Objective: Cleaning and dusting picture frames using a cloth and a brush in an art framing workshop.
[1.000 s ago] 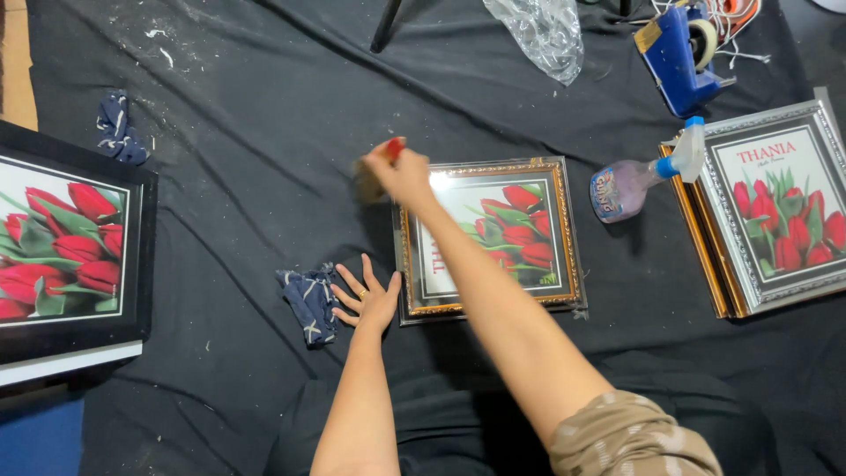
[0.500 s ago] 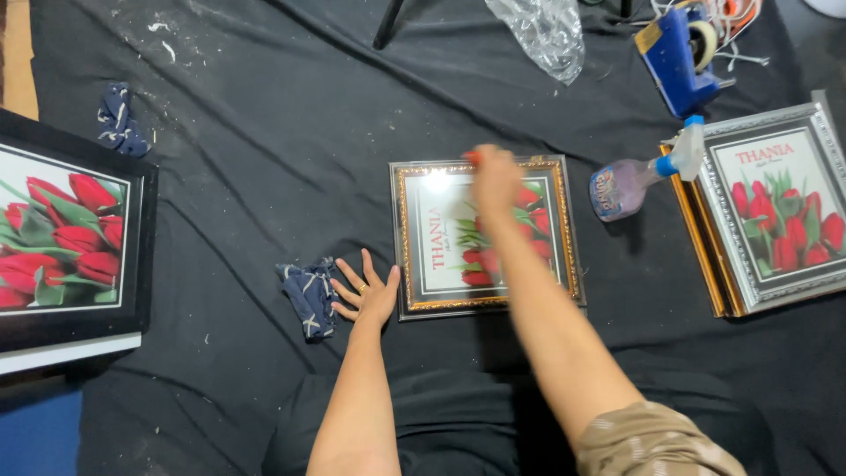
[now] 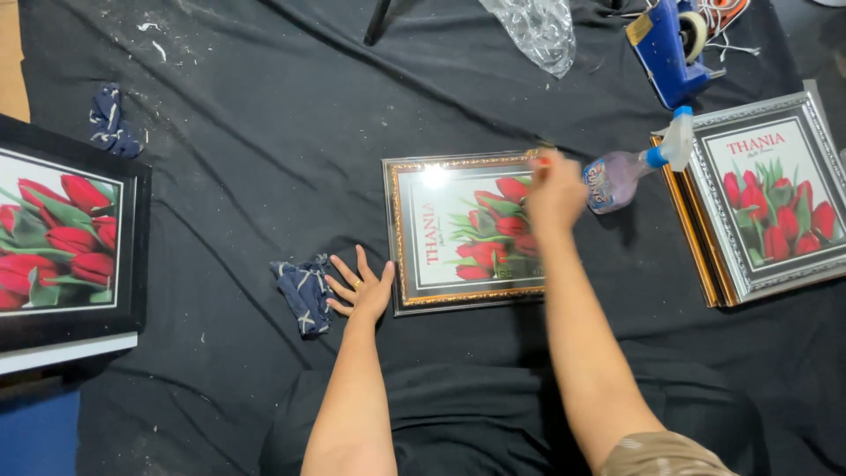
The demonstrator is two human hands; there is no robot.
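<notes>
Pressing flat and open beside the gold-edged tulip frame (image 3: 463, 231) on the black cloth (image 3: 247, 159), the left hand (image 3: 363, 289) steadies its left edge while the right hand (image 3: 553, 189), clenched on something small and red, works its upper-right corner, nearer the spray bottle (image 3: 621, 172).

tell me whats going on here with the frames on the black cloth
A person works over a black cloth. The left hand lies flat and spread beside the gold-edged framed tulip picture, next to a crumpled blue rag. The right hand is at the frame's upper right corner; something small and red shows at its fingers, too blurred to identify. A spray bottle lies just beyond, beside a stack of frames.
</notes>
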